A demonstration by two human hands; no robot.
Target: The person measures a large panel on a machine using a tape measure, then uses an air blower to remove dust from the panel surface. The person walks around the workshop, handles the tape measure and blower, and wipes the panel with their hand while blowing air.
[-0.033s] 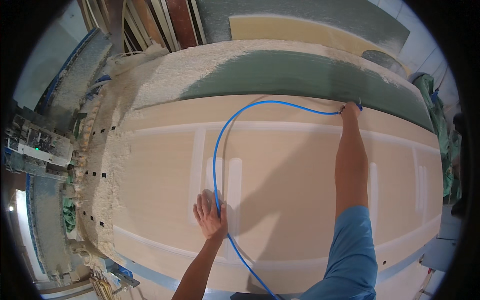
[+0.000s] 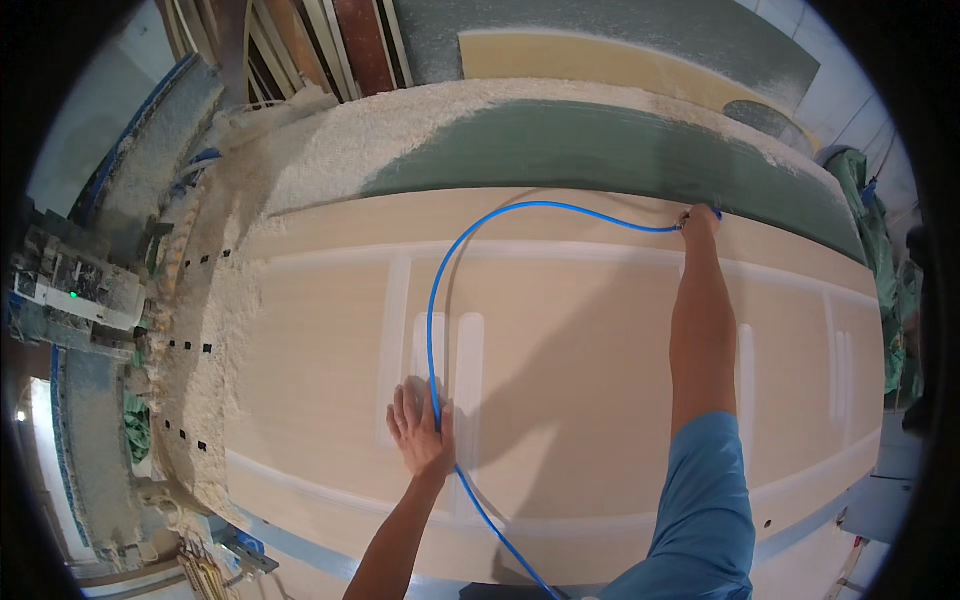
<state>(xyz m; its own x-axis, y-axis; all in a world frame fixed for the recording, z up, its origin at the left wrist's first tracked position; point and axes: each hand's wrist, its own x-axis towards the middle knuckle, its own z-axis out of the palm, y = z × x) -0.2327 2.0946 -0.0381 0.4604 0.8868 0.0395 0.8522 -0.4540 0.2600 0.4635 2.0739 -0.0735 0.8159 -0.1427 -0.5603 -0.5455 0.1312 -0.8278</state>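
Note:
A wide pale wooden panel [image 2: 590, 330] with routed grooves lies before me. My left hand [image 2: 423, 432] rests flat on it, left of the middle, fingers stretched out. Between its thumb and fingers runs a blue air hose [image 2: 433, 310], which curves up and over to my right hand [image 2: 703, 218]. That arm reaches across to the panel's far edge. In its closed fingers is what looks like an air blow gun at the hose's end; only a bit of blue shows, and the grip hides the rest.
Beyond the panel is a green bed surface [image 2: 560, 150] with pale sawdust [image 2: 330, 165] heaped along its left and far sides. A dusty machine unit [image 2: 85, 285] with a green light stands at left. Long boards [image 2: 325, 50] lean at the back; green sheeting [image 2: 855, 190] hangs at right.

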